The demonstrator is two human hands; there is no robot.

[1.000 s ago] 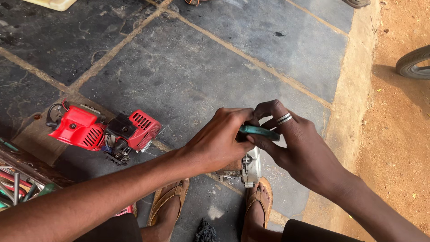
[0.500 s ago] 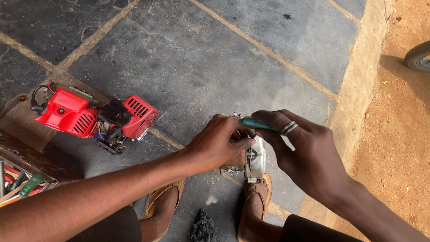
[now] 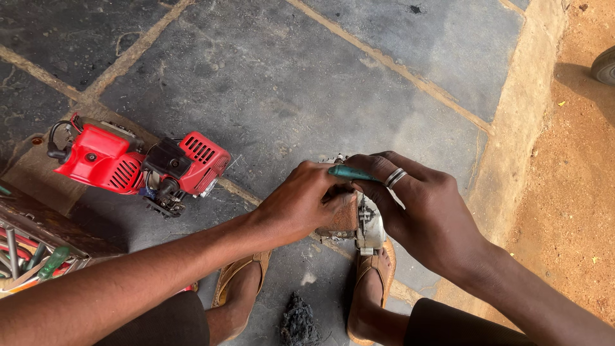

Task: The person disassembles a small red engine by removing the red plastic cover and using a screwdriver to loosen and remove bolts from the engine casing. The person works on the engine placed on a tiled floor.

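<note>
Engine part (image 3: 370, 221) sat clamped in my left hand (image 3: 301, 205); my right hand (image 3: 426, 211), gripping the green-handled screwdriver (image 3: 349, 173), could slip.

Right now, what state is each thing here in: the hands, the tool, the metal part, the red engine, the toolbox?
Left hand: closed around the metal part, steadying it.
Right hand: gripping the green-handled tool, rings on one finger.
Green-handled tool: held, tip hidden between the hands.
Metal part: held above the sandalled feet, partly covered.
Red engine: lying on the stone floor, untouched.
Toolbox: open, tools inside.
</note>
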